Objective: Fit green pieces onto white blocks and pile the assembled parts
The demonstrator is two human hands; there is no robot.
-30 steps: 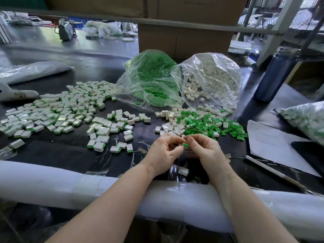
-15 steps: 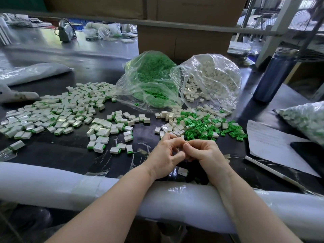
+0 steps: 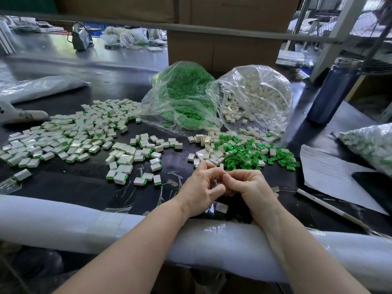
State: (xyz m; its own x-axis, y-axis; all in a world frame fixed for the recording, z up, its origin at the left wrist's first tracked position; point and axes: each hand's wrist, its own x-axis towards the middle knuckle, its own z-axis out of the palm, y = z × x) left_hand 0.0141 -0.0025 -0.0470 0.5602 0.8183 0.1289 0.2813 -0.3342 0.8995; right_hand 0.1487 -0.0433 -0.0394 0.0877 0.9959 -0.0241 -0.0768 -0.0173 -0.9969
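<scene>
1. Tabletop [image 3: 89, 187] first: dark and smooth-looking, so small plastic parts would likely skid on it if you push rather than pick.

2. Bags next. The clear bag of green pieces [image 3: 182, 102] and the clear bag of white blocks [image 3: 261, 98] lie side by side at the far middle, mouths spilling toward you. Thin film looks limp and crinkly; drag a bag by a gathered edge, not by its belly.

3. Finished pile [image 3: 63, 134] spreads over the left half of the tabletop: white blocks showing a green edge. Each is small, hard and probably very light, so toss or slide gently or it will scatter its neighbours.

4. Loose stock sits just beyond your hands: loose white blocks [image 3: 207, 149] to the left, touching and mixing with loose green pieces [image 3: 250, 153] to the right.
   - White blocks look stiff and boxy; take one by its two flat faces.
   - Green pieces look thin and webbed, likely fiddly; pinch one by its outer edges and keep the mating side free.

5. Your hands meet at the near middle. Left hand [image 3: 201, 187] and right hand [image 3: 250, 185] have fingers curled, fingertips touching each other. What they pinch is hidden between them, so I cannot tell which part each holds.

6. One stray white block [image 3: 221, 207] lies under your wrists, near the padded edge [image 3: 106, 225].
</scene>
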